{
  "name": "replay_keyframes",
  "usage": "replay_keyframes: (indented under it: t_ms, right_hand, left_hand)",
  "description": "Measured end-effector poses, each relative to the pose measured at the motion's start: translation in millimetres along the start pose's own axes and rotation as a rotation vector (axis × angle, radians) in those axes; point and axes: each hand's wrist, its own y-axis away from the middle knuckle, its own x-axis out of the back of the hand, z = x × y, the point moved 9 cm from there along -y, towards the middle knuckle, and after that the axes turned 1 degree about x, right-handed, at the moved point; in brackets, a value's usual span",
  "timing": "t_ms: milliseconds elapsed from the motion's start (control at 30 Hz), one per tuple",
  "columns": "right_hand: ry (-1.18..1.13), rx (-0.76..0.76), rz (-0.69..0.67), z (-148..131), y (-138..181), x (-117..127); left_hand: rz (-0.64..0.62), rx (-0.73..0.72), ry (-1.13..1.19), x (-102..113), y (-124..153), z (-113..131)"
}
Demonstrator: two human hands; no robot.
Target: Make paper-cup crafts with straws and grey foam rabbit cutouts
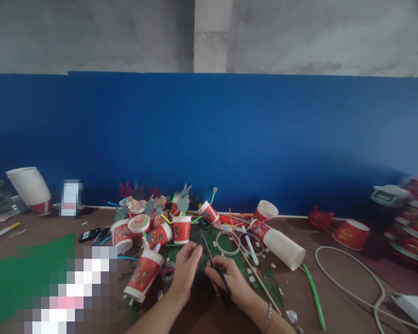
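My right hand [230, 278] is closed round the black handles of a pair of scissors [209, 253], blades pointing up and away. My left hand [186, 269] pinches the edge of a dark green sheet piece [198, 271] right beside the blades. Both hands work over the brown table [334, 297] near its front. Just left of my left hand stands an upturned red and white paper cup [144, 276].
Behind my hands stand several red paper cups with straws and grey cut-out shapes [153, 218]. A stack of cups [278, 243] lies on its side to the right, with white rings [228, 243], a wooden stick, a green straw [315, 297] and a white cable [351, 269]. A green sheet [24, 273] lies at left.
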Motion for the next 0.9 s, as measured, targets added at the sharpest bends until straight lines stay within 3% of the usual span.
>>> replay_keyframes:
  t_ms: [400,900]
  right_hand:
    - [-0.011,-0.011,-0.001,-3.1,1.7,-0.9]
    - [0.009,0.005,-0.010,-1.0,-1.1,0.7]
  left_hand:
    - [-0.045,0.007,-0.042,-4.6,2.1,-0.3]
    - [-0.001,-0.019,-0.010,0.9,0.7,2.0]
